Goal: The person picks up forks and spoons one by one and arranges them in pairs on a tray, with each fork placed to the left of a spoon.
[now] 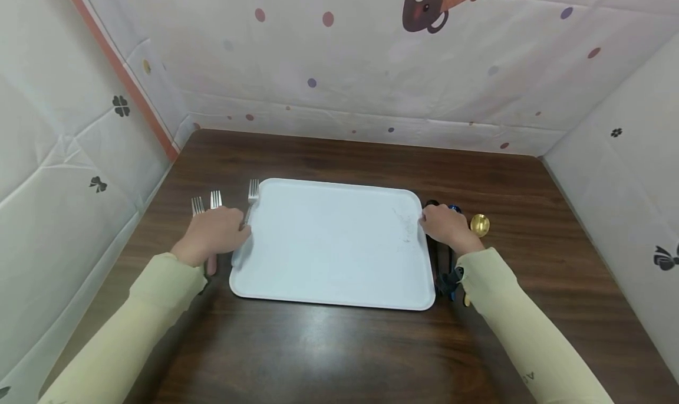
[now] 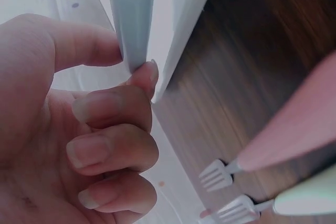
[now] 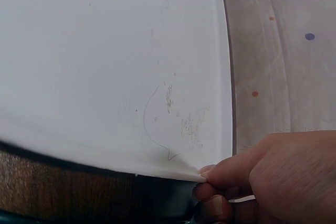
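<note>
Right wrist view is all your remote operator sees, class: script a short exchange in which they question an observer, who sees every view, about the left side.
Operator: What does the left hand hold?
Observer: It pinches a grey-blue-handled metal fork.
Operator: What else lies left of the white rectangular tray?
Observer: A pink-handled metal fork and a pale-green-handled metal fork lie on the dark brown wooden table.
</note>
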